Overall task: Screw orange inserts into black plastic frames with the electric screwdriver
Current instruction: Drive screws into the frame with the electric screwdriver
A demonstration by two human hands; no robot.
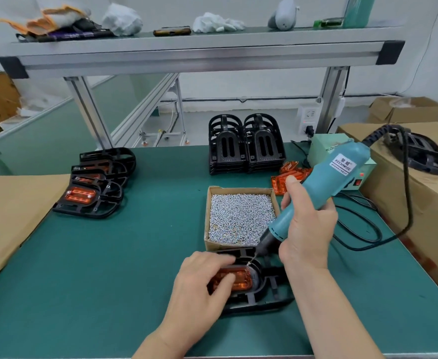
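Observation:
A black plastic frame (262, 299) lies on the green mat near the front edge, with an orange insert (240, 278) seated in it. My left hand (202, 281) presses down on the insert and frame, fingers spread over them. My right hand (307, 224) grips the teal electric screwdriver (326, 185), tilted so its bit points at the insert's upper right corner, where a small screw sits at the tip.
A cardboard box of screws (240, 216) stands just behind the frame. Finished frames with inserts (96, 187) lie at the left. Two stacks of black frames (246, 146) and loose orange inserts (289, 176) sit at the back. The screwdriver's power box (326, 149) and cable (368, 229) are at right, by cardboard boxes.

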